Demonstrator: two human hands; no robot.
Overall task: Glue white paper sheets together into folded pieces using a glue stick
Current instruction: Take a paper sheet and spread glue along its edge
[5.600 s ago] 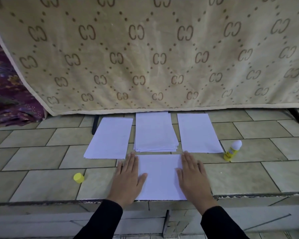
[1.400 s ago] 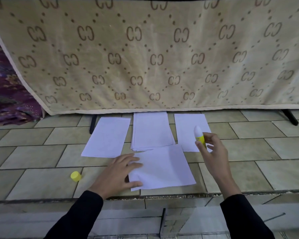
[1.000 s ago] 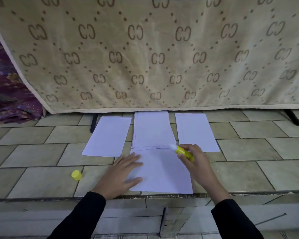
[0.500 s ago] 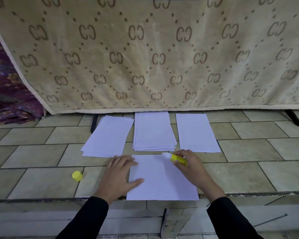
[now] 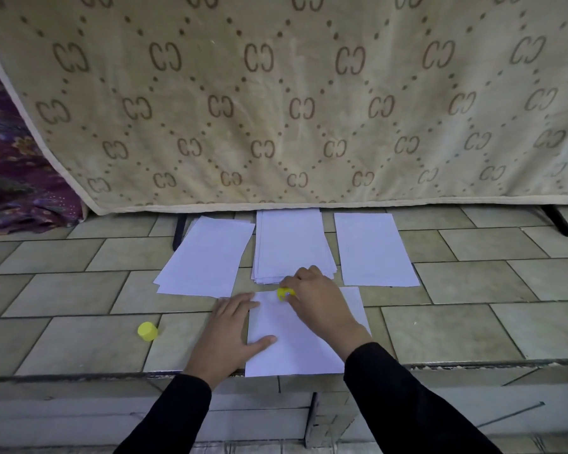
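Tiled ledge (image 5: 473, 329) had a front sheet (image 5: 295, 348) at its edge, with left pile (image 5: 207, 257), middle stack (image 5: 291, 244) and right sheet (image 5: 373, 250) behind, yellow cap (image 5: 147, 331) off left.

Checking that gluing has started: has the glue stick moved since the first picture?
Yes. The glue stick went left, from the tiles beside the right-hand sheet to the far edge of the front sheet, gripped in the right hand.

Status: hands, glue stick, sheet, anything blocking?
Left hand flat on near sheet, pinning its left edge. Right hand grips glue stick at sheet's far edge. Yellow cap lies apart to the left; nothing in the way.
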